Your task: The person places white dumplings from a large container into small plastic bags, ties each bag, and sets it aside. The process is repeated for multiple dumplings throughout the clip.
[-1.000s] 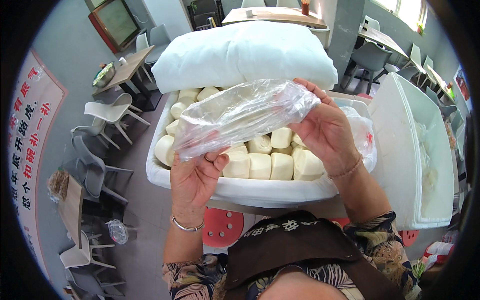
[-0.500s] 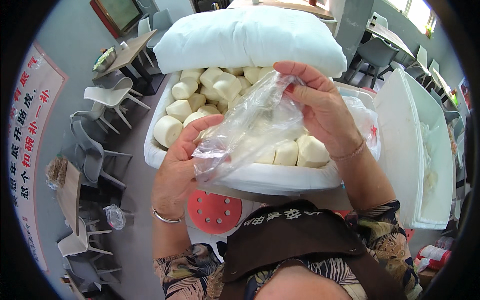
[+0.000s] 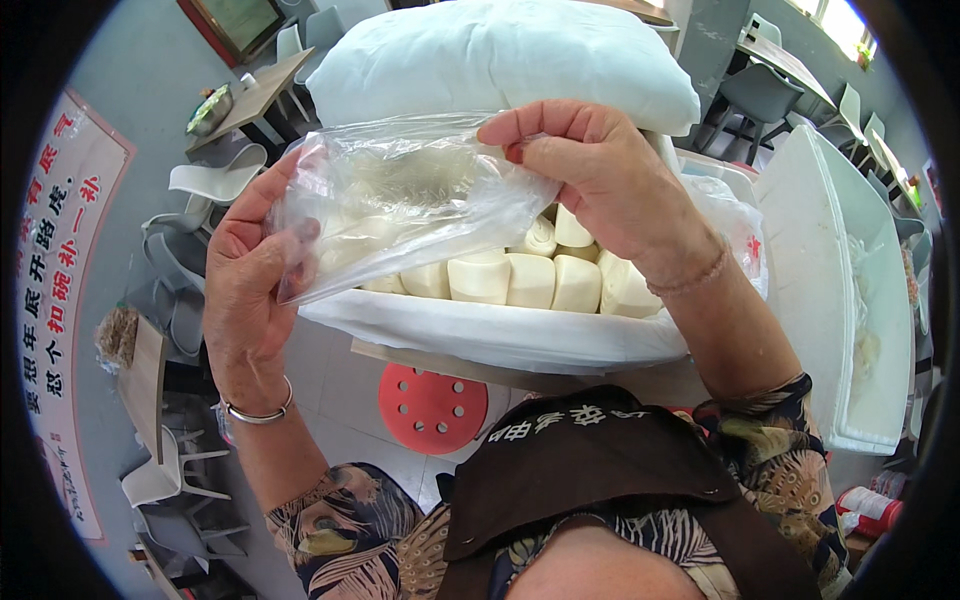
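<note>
A clear plastic bag (image 3: 400, 190) is stretched sideways between my hands, above a cloth-lined box full of white steamed buns (image 3: 530, 281). My left hand (image 3: 255, 275) grips the bag's left end, its fingertips showing through the film; whether they are inside or behind it I cannot tell. At the other end, my right hand (image 3: 625, 185) pinches the bag's upper right corner between thumb and fingers. The film covers the left and far buns, which show only faintly through it. The near row and a few at the right lie uncovered.
A thick pale quilt (image 3: 500, 65) lies folded over the box's far side. White cloth (image 3: 500, 335) wraps its near rim. To the right stand a bundle of plastic bags (image 3: 725, 225) and a white foam box (image 3: 810, 300). Below is a red stool (image 3: 432, 410); chairs and tables line the left.
My left hand has moved left and up, pulling the bag from a crumpled bunch into a wide flat sheet. My right hand has shifted slightly left, still pinching it.
</note>
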Demonstrator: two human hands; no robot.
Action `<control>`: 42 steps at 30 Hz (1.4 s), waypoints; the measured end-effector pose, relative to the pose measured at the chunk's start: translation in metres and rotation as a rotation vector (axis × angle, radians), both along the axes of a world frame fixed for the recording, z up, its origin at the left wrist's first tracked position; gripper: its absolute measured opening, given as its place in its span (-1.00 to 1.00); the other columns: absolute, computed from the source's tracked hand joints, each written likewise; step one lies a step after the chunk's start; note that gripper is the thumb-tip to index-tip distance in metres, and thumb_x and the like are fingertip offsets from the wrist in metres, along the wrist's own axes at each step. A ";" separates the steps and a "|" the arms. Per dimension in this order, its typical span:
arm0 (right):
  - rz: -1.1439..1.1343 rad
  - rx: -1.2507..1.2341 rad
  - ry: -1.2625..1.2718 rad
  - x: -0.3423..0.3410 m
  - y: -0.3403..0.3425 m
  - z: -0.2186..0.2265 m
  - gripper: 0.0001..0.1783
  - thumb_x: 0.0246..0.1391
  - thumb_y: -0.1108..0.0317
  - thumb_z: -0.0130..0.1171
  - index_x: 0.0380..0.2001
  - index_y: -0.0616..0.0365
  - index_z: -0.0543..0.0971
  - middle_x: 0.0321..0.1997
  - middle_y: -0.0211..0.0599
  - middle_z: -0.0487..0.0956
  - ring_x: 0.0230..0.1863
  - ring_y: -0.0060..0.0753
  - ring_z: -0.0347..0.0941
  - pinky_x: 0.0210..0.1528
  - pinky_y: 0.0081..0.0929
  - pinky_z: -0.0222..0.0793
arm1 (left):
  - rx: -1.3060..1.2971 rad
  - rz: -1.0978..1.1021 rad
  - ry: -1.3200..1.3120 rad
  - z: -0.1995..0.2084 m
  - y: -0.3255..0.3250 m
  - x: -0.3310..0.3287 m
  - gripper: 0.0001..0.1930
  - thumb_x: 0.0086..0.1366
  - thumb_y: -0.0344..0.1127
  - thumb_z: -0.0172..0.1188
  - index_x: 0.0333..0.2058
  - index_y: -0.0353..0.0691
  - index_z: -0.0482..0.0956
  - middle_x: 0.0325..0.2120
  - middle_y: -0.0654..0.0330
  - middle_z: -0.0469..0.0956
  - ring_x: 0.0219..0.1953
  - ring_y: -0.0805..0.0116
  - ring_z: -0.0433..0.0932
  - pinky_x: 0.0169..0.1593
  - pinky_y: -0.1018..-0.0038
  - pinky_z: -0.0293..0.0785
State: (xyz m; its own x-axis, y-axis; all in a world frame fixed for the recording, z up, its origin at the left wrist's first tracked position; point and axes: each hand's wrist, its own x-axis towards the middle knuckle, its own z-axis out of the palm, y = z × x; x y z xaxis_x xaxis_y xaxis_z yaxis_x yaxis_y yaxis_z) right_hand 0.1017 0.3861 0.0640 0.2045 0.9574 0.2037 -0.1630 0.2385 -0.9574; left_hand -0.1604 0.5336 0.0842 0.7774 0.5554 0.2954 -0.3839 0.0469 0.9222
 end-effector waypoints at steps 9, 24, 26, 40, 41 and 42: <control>-0.474 0.291 -0.788 -0.021 0.031 0.013 -0.69 0.09 0.49 0.12 -0.08 0.33 0.56 -0.24 -0.26 0.49 -0.23 -0.49 0.50 -0.13 -0.62 0.40 | 0.355 0.513 0.059 0.023 -0.003 0.026 -0.48 0.12 -0.49 0.33 0.08 -0.39 0.44 -0.01 0.01 0.52 -0.07 0.44 0.56 -0.03 0.60 0.55; 0.131 0.019 -1.217 -0.038 0.094 -0.050 -0.77 0.08 0.39 0.08 -0.31 0.38 0.40 -0.26 0.10 0.43 -0.14 0.09 0.40 -0.03 -0.11 0.31 | 0.773 0.567 0.829 -0.053 0.032 -0.023 -0.42 0.03 -0.34 0.36 0.03 -0.49 0.44 -0.10 -0.06 0.55 -0.08 0.18 0.55 0.01 0.43 0.42; 0.180 -0.157 -1.143 -0.040 0.103 -0.060 -0.78 0.06 0.41 0.08 -0.31 0.39 0.39 -0.28 0.11 0.44 -0.15 0.08 0.39 -0.04 -0.11 0.30 | 0.901 0.568 0.898 -0.056 0.027 -0.020 -0.41 0.05 -0.32 0.32 0.05 -0.47 0.41 -0.12 -0.12 0.53 -0.09 0.04 0.55 0.00 0.38 0.44; 0.176 -0.210 -1.009 -0.054 0.096 -0.059 -0.55 -0.04 0.47 0.12 -0.01 0.34 0.42 -0.15 0.09 0.57 -0.04 -0.01 0.49 -0.02 -0.22 0.38 | 1.274 0.540 0.865 -0.049 0.016 -0.012 -0.33 -0.10 -0.47 0.33 0.10 -0.29 0.41 -0.13 -0.10 0.49 -0.08 -0.05 0.44 0.04 0.24 0.34; 0.184 -0.178 -0.978 -0.056 0.095 -0.057 -0.54 -0.04 0.47 0.13 -0.01 0.35 0.42 -0.14 0.09 0.56 -0.04 -0.01 0.49 -0.02 -0.22 0.38 | 1.258 0.542 0.878 -0.050 0.017 -0.011 -0.34 -0.10 -0.47 0.32 0.09 -0.29 0.42 -0.14 -0.10 0.49 -0.07 -0.09 0.43 0.06 0.21 0.34; 0.174 -0.143 -0.936 -0.057 0.092 -0.057 -0.53 -0.05 0.47 0.14 -0.01 0.35 0.41 -0.14 0.09 0.56 -0.04 -0.01 0.49 -0.03 -0.22 0.39 | 1.224 0.556 0.917 -0.052 0.017 -0.008 -0.35 -0.09 -0.46 0.32 0.08 -0.28 0.43 -0.15 -0.10 0.49 -0.06 -0.13 0.42 0.07 0.18 0.33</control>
State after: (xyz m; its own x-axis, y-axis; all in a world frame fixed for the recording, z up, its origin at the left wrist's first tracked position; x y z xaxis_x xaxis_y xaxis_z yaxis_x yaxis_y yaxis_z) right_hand 0.0443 0.4781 0.0065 -0.1289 0.9875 0.0909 0.6596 0.1538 -0.7357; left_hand -0.1685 0.5508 0.0321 0.7264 0.6063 0.3236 0.5663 -0.7948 0.2181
